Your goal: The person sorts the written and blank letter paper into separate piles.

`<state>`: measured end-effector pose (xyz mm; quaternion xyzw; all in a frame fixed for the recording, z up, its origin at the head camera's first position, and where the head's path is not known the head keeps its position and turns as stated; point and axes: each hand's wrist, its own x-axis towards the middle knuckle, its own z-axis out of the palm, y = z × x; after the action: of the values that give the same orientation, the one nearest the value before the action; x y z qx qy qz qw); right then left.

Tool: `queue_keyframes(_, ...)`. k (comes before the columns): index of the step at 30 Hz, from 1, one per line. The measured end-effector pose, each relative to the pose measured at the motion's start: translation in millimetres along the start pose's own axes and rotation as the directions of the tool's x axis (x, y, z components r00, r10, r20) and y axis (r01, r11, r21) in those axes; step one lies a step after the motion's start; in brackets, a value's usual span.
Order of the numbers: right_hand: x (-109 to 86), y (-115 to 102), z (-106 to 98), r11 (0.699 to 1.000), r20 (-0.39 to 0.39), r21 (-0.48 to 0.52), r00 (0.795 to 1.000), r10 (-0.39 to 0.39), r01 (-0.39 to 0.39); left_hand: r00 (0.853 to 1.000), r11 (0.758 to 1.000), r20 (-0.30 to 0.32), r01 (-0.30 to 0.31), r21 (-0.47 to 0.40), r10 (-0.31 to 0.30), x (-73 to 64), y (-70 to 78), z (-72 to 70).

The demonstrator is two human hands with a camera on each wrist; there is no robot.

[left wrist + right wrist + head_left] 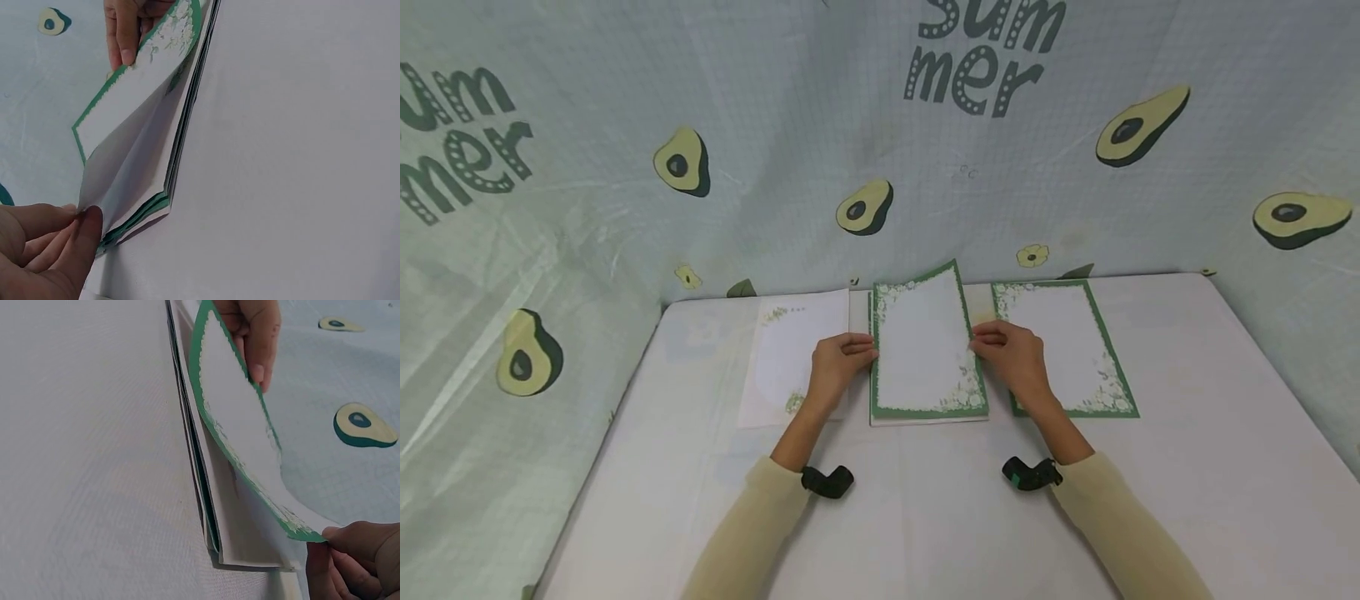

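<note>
A sheet of paper with a green floral border (925, 342) is lifted off a stack of sheets (928, 422) in the middle of the table. My left hand (837, 364) pinches its left edge between thumb and fingers, and my right hand (1013, 357) pinches the right edge. Both wrist views show the sheet bowed, with a gap under it. Below, the stack (164, 164) shows white and green layers at its edges. A similar green-bordered sheet (1060, 333) lies flat on the right, partly behind my right hand. To the left lies a pale sheet with small floral corners (793, 350).
The table (910, 517) has a white cover and meets a wall sheet with avocado prints (865, 208) just behind the papers. A black wrist camera (827, 482) sits on the left wrist, another black camera (1030, 473) on the right.
</note>
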<state>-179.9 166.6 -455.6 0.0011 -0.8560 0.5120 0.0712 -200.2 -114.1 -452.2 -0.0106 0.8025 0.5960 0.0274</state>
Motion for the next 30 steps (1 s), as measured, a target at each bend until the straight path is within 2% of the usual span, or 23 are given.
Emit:
queue_keyframes(9, -0.5, -1, -2, 0.999, 0.021, 0.049, 1.0, -0.002, 0.001, 1.0, 0.995, 0.005, 0.009, -0.095, -0.009, -0.7, 0.9, -1.4)
queue_keyframes(15, -0.8, -1, -3, 0.999, 0.014, 0.04, 1.0, -0.01, 0.01, 1.0, 0.99, 0.004, 0.025, -0.137, -0.025, -1.2, 2.4, -0.8)
queue_keyframes(25, 0.4, -6, -8, 0.998, -0.014, 0.067, 1.0, 0.014, -0.013, 1.0, 0.977, -0.016, 0.002, -0.213, -0.005, 0.9, 4.0, 0.9)
queue_keyframes(30, 2.0, -2, -13, 0.99, 0.033, 0.135, 0.999, 0.032, -0.036, 1.0, 0.965, -0.008, 0.002, -0.261, -0.004, 2.1, 6.1, 2.7)
